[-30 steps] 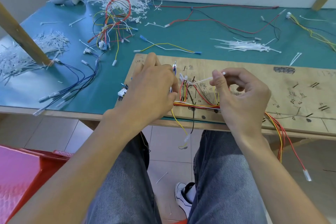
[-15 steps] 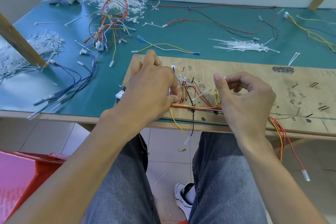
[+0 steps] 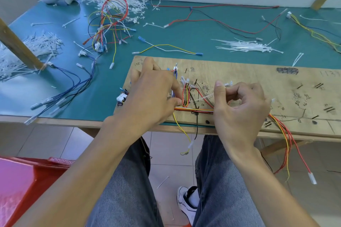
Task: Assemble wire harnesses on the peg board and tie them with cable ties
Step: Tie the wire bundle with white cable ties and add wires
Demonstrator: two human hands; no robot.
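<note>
Wires (image 3: 193, 110) already lie routed along the peg board (image 3: 239, 75); left hand (image 3: 155, 96) pins the bundle, right hand (image 3: 239, 108) pinches a cable tie (image 3: 203, 96), not yet cinched.

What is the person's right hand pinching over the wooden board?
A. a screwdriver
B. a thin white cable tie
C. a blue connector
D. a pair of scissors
B: the right hand pinches a thin white cable tie that slants down toward the wire bundle on the wooden board.
</note>
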